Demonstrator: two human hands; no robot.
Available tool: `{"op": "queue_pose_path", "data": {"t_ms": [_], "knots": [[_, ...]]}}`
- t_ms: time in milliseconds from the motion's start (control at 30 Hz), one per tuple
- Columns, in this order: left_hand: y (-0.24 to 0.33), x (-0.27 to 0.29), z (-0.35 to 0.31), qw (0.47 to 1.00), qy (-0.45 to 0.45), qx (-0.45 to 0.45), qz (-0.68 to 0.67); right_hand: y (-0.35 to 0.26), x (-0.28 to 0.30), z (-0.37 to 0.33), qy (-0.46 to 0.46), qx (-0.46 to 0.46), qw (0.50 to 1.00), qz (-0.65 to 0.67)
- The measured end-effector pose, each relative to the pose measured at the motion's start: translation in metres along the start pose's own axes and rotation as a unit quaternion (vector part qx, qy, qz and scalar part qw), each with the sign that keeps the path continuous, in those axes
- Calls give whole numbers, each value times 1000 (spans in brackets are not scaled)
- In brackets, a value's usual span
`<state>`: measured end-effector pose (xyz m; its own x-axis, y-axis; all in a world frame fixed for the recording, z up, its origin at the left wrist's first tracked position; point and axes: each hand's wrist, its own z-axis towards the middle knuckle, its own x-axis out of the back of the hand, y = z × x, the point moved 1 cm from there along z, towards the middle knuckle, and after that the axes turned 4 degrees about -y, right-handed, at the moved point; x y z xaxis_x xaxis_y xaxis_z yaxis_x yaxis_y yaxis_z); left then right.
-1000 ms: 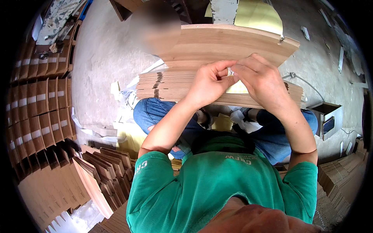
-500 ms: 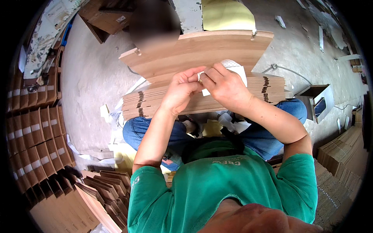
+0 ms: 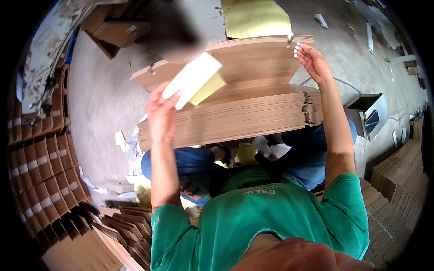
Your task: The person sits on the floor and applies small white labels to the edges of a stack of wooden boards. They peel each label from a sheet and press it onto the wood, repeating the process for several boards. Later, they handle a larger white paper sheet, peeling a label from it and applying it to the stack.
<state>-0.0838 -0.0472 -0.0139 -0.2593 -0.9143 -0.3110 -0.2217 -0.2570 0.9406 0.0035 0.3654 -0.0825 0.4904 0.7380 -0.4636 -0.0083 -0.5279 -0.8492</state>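
My left hand (image 3: 162,115) grips a sheet of stickers (image 3: 199,74), white with a pale yellow underside, blurred by motion above the left part of the brown boards. My right hand (image 3: 315,65) is raised at the far right corner of the boards, fingers apart and slightly bent. Several small round white stickers (image 3: 296,50) cling to its fingertips. Across my knees lies a stack of brown boards (image 3: 235,117), with dark notches along its right end. Behind the stack a wide brown panel (image 3: 253,63) slopes away, with a small slot near each far corner.
Brown slotted dividers (image 3: 40,162) stand on the left. Folded cardboard pieces (image 3: 126,226) lean at the lower left, and more stacks (image 3: 398,171) rise at the right. An open metal box (image 3: 368,115) with a cable rests on the floor. Yellow paper (image 3: 255,18) lies beyond the panel.
My hands have parted. The left has swung left with the sticker sheet; the right has moved out to the panel's far right corner, with round stickers now visible on its fingertips.
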Motion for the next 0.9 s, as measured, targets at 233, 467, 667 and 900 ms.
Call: {"op": "queue_pose_path", "data": {"t_ms": [233, 467, 667, 900], "knots": [[38, 104, 16, 996, 68, -31, -51, 42, 78, 55, 117, 68, 955, -265], [32, 251, 69, 708, 409, -193, 542, 54, 104, 80, 208, 214, 774, -559], [-21, 228, 128, 798, 382, -11, 467, 32, 123, 73, 222, 179, 742, -607], [-51, 219, 157, 897, 398, -21, 194, 5, 108, 53, 160, 113, 886, -420]]}}
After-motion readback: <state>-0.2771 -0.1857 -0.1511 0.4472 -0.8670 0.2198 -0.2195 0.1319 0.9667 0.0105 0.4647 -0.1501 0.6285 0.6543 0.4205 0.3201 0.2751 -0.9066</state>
